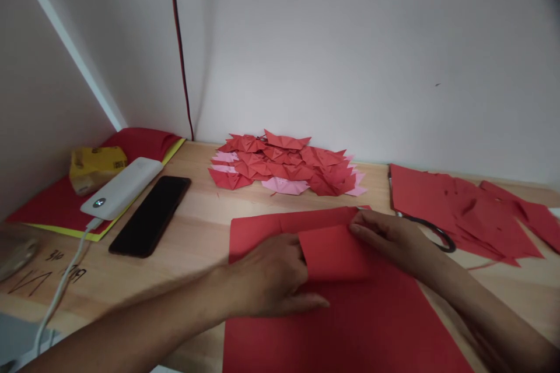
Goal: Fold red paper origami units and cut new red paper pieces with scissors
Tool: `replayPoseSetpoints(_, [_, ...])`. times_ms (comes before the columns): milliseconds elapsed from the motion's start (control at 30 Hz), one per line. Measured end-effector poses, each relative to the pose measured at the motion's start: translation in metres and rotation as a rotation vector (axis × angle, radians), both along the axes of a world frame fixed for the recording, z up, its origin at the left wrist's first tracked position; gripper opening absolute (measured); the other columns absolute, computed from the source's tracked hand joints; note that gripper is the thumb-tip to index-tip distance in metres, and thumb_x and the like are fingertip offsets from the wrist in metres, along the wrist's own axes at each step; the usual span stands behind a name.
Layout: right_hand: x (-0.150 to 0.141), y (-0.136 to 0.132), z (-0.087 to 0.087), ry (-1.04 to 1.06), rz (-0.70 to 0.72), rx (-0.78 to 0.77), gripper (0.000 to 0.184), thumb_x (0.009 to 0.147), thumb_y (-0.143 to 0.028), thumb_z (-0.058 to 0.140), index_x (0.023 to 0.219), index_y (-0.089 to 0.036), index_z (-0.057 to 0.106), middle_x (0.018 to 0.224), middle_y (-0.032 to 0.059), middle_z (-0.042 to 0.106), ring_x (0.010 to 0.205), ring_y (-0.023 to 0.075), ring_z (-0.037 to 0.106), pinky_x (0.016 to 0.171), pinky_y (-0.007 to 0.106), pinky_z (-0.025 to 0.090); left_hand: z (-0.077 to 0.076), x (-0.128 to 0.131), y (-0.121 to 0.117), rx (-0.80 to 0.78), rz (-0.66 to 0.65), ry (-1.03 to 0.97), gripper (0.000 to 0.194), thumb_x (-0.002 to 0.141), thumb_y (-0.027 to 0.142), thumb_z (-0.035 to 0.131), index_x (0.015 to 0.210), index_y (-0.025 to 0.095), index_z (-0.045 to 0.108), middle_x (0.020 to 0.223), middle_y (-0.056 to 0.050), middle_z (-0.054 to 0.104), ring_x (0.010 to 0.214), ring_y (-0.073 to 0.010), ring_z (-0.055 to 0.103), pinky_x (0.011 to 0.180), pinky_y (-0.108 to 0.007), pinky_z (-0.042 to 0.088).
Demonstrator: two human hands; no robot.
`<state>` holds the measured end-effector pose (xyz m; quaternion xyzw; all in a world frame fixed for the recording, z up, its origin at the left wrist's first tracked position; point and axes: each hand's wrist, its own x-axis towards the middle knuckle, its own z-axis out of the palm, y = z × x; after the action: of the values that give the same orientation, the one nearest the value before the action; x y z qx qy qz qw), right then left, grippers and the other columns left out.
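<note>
A small red paper piece (335, 253) is held between my two hands, above a larger red sheet (350, 332) on the table. My left hand (275, 274) is at its left edge, with the fingertips hidden behind it and the thumb stretched out below. At the upper right corner, my right hand (389, 236) pinches the paper between thumb and fingers. Just right of that hand lies a black scissors handle (440, 236), its blades hidden.
Folded red and pink paper shapes (284, 163) lie piled by the wall. Cut red paper (464, 210) spreads at the right. A black phone (151, 215), a white power bank (122, 186) with a cable, a yellow packet (96, 168) and dark red sheets (48, 201) are at the left.
</note>
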<state>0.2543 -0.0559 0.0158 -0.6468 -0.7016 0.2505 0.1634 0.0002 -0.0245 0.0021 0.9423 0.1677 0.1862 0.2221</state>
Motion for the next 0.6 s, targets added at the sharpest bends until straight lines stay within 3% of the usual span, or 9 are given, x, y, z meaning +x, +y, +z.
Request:
replayPoseSetpoints(167, [-0.003,0.003,-0.016,-0.076,-0.104,0.099,0.031,0.090,-0.043,0.043,0.067,-0.021,0.047,0.060,-0.0010,0.056,0.056,0.0151,0.052,0.055,0.027,0.038,0.003,0.004,-0.004,0.001,0.108,0.117,0.024,0.090,0.035,0.055,0.097,0.015,0.067,0.095,-0.008,0.068,0.093,-0.0202,0.062,0.081,-0.033,0.051])
replayPoseSetpoints(333, [-0.006,0.002,-0.021,-0.113,-0.209,0.116,0.027,0.087,-0.045,0.048,0.076,-0.022,0.053,0.054,-0.0042,0.050,0.049,0.0149,0.051,0.050,0.026,0.036,0.009,0.004,-0.016,0.219,0.163,0.272,0.025,0.083,0.037,0.065,0.075,0.013,0.066,0.074,-0.006,0.064,0.076,-0.0222,0.059,0.066,-0.034,0.050])
replayPoseSetpoints(467, [-0.004,0.003,-0.024,-0.136,-0.240,0.123,0.028,0.086,-0.049,0.049,0.077,-0.022,0.052,0.054,-0.0043,0.050,0.048,0.0152,0.052,0.049,0.026,0.036,0.012,0.000,-0.025,0.285,0.227,0.303,0.027,0.082,0.037,0.066,0.067,0.015,0.058,0.063,-0.003,0.060,0.059,-0.0197,0.057,0.052,-0.031,0.045])
replayPoseSetpoints(600, [-0.002,0.004,-0.026,-0.146,-0.250,0.118,0.028,0.085,-0.050,0.051,0.079,-0.023,0.054,0.055,-0.0034,0.053,0.047,0.0160,0.052,0.048,0.026,0.038,0.013,-0.002,-0.030,0.353,0.324,0.298,0.015,0.079,0.021,0.067,0.085,0.016,0.055,0.059,0.002,0.059,0.047,-0.0183,0.055,0.043,-0.029,0.041])
